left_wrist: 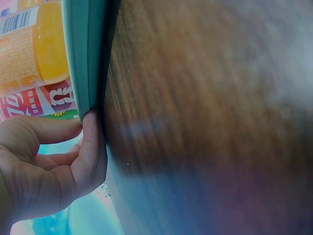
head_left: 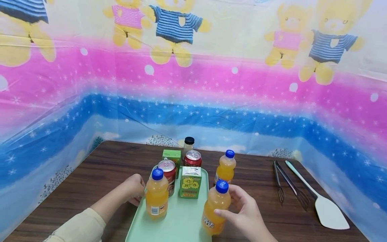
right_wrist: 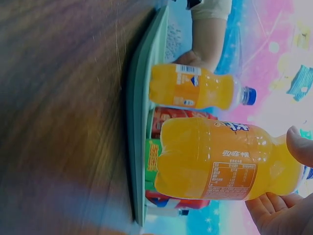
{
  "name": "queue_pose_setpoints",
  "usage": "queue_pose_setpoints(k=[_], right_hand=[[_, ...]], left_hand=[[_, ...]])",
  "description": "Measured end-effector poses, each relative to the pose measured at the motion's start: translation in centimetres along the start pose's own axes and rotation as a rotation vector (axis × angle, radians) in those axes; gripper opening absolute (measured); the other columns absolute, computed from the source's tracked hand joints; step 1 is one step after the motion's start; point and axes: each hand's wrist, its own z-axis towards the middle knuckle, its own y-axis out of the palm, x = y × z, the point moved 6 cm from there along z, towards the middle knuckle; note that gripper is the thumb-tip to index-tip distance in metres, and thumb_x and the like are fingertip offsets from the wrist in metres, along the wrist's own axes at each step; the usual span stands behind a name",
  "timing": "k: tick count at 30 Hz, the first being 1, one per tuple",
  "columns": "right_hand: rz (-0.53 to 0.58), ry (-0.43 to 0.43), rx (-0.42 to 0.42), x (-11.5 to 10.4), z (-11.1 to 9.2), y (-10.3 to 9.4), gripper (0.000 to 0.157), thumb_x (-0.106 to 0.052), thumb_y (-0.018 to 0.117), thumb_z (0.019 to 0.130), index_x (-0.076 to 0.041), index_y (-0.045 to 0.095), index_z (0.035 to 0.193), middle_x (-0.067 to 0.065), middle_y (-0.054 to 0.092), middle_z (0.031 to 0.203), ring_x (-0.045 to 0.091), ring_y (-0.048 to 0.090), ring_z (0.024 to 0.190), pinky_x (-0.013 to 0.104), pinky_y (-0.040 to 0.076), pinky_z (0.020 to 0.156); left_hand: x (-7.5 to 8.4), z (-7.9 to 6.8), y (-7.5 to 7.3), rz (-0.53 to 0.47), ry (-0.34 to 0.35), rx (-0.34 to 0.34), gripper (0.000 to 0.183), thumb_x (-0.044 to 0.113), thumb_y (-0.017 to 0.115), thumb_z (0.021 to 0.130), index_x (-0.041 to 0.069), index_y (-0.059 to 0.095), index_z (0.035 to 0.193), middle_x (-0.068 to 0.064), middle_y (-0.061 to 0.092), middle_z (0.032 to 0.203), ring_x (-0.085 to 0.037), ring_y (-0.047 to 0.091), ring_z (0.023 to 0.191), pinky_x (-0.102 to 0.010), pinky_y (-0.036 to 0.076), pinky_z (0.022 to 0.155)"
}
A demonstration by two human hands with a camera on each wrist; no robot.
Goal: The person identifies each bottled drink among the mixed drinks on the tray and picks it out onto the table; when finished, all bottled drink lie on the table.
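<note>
My right hand [head_left: 246, 215] grips an orange drink bottle [head_left: 215, 211] with a blue cap, thumb and fingers around its upper part. The bottle stands upright over the right edge of a pale green tray [head_left: 178, 227]; in the right wrist view its base shows close above the tray rim. At the tray's left edge, my left hand [head_left: 136, 190] pinches the rim between thumb and fingers, as the left wrist view also shows. A second orange drink bottle [head_left: 157, 195] sits on the tray near this hand. Behind it are two red cans [head_left: 171, 178] and a green drink carton [head_left: 189, 183].
Another orange drink bottle [head_left: 226, 168] stands on the table right of the tray. A second green carton [head_left: 171, 155] and a black-lidded jar [head_left: 189, 143] are at the back. To the right lie a white spatula [head_left: 331, 213], a whisk [head_left: 299, 196] and another slim dark utensil [head_left: 278, 183].
</note>
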Motion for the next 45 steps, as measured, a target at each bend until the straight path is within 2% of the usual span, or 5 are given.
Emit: queue_pose_setpoints(k=[8,22,33,45], right_hand=[[-0.026,-0.016,0.067,0.3,0.5,-1.4,0.049,-0.003,0.08,0.07,-0.009,0.06,0.114,0.003,0.064,0.112,0.016,0.059,0.105,0.034,0.048,0.091],[-0.061,-0.026,0.142,1.1,1.3,-3.4,0.051,0.0,0.079,0.07,-0.005,0.057,0.115,0.008,0.063,0.112,0.017,0.061,0.102,0.03,0.051,0.087],[-0.084,0.032,0.167,2.4,2.2,-3.7,0.051,-0.005,0.079,0.072,-0.005,0.056,0.118,0.01,0.061,0.112,0.022,0.06,0.104,0.032,0.05,0.089],[-0.113,0.063,0.195,3.9,3.1,-3.6,0.052,-0.008,0.08,0.072,-0.006,0.056,0.117,0.009,0.061,0.111,0.024,0.059,0.104,0.034,0.05,0.089]], left_hand=[[0.0,-0.2,0.0,-0.007,0.005,0.014,0.014,-0.011,0.061,0.077,-0.006,0.049,0.082,-0.017,0.054,0.075,-0.026,0.058,0.061,-0.04,0.056,0.052],[0.0,-0.1,-0.1,-0.001,0.008,0.017,0.014,-0.011,0.061,0.077,-0.006,0.05,0.082,-0.017,0.054,0.074,-0.026,0.058,0.061,-0.04,0.056,0.052],[-0.1,-0.1,0.0,0.0,0.001,0.024,0.017,-0.01,0.061,0.077,-0.006,0.047,0.086,-0.017,0.053,0.076,-0.027,0.058,0.063,-0.04,0.056,0.052],[0.0,-0.2,0.0,-0.003,0.015,0.025,0.014,-0.012,0.061,0.076,-0.005,0.049,0.082,-0.016,0.055,0.074,-0.025,0.059,0.06,-0.039,0.056,0.051]])
